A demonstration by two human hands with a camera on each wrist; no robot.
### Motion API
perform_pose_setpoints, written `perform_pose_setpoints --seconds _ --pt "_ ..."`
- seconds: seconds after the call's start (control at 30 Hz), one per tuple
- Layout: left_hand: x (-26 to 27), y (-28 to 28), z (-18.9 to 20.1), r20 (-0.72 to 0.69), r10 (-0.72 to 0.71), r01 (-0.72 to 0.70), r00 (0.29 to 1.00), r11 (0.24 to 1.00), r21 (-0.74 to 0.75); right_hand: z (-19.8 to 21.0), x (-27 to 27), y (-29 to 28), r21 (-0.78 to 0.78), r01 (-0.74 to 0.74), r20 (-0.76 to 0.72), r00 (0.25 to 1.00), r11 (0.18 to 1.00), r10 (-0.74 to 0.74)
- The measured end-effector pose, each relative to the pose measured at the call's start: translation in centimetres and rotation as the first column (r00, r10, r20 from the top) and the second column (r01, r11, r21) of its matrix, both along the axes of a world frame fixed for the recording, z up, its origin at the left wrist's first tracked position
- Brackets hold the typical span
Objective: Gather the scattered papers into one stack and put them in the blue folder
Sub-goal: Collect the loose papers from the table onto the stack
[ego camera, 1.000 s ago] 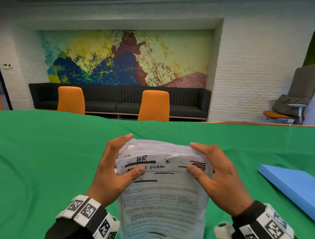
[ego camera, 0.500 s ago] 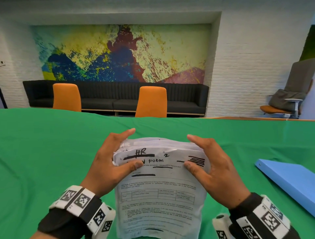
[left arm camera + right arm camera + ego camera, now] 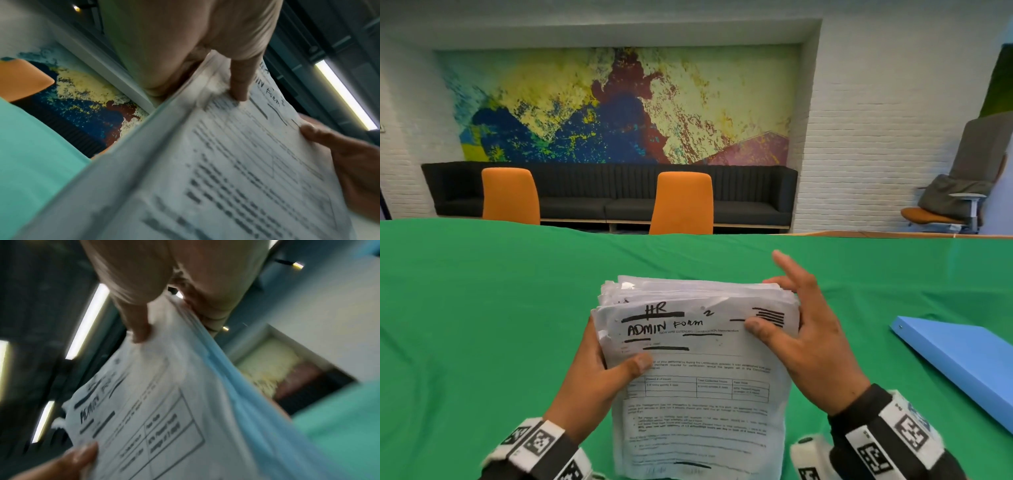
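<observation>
A thick stack of white printed papers [image 3: 698,377], its top sheet hand-marked "HR ADMIN FORM", stands tilted toward me over the green table. My left hand [image 3: 602,373] grips its left edge, thumb across the top sheet and fingers hidden behind. My right hand [image 3: 801,329] holds the upper right corner, thumb on the front, index finger lifted clear. The wrist views show the same paper stack [image 3: 236,162] [image 3: 164,402] pinched from each side. The blue folder [image 3: 962,359] lies shut on the table at the right, apart from both hands.
A green cloth [image 3: 482,325] covers the table. Two orange chairs [image 3: 683,202] stand at its far edge before a black sofa [image 3: 750,192] and a painted wall. A grey lounge chair [image 3: 969,178] is at the far right.
My left hand slid down the stack's left edge, uncovering the word ADMIN. The right index finger lifted off the top edge. The stack stays upright in both hands.
</observation>
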State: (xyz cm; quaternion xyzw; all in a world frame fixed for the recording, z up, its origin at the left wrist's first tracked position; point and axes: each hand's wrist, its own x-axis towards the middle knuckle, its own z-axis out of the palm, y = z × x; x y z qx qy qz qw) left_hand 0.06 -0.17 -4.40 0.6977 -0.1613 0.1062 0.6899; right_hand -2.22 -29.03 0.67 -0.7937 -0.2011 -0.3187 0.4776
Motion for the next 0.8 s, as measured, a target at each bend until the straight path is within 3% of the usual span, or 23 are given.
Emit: perform_pose_setpoints --seconds 0.07,0.13,0.2,0.3,0.43,0.63,0.7,0.8 --pt "-0.1 -0.2 -0.2 -0.022 0.022 -0.022 1.000 1.000 -0.003 -1.6 0.2 -0.1 0.349 -0.165 -0.165 0.958 0.923 0.233" --pt "-0.2 -0.4 0.0 -0.038 0.030 -0.030 0.999 0.999 -0.019 -4.6 0.5 -0.2 0.518 -0.238 -0.296 0.851 0.822 0.434" --pt "-0.2 -0.4 -0.2 -0.060 0.033 -0.034 0.998 0.999 -0.026 -7.7 0.7 0.1 0.509 -0.216 -0.426 0.778 0.833 0.462" --pt "-0.3 -1.0 -0.5 -0.090 0.091 -0.087 0.992 0.995 0.045 -9.6 0.8 0.8 0.391 -0.062 -0.448 0.859 0.918 0.249" --pt "-0.9 -3.4 0.6 0.057 0.397 -0.400 0.916 0.893 0.207 -7.5 0.2 3.3 0.196 0.058 -0.404 0.914 0.979 0.027" --pt "-1.9 -4.9 2.1 0.164 0.424 -0.449 0.891 0.877 0.169 -5.6 -1.0 5.1 0.193 0.010 -0.289 0.956 0.981 0.047" --pt "-1.8 -4.1 1.6 0.096 0.416 -0.426 0.904 0.894 0.138 -6.7 -0.8 4.4 0.283 -0.007 -0.369 0.922 0.959 0.116" --pt "-1.9 -3.0 -0.6 -0.147 0.304 -0.289 0.941 0.950 0.116 -9.1 -0.8 3.4 0.332 -0.004 -0.552 0.810 0.943 0.197"
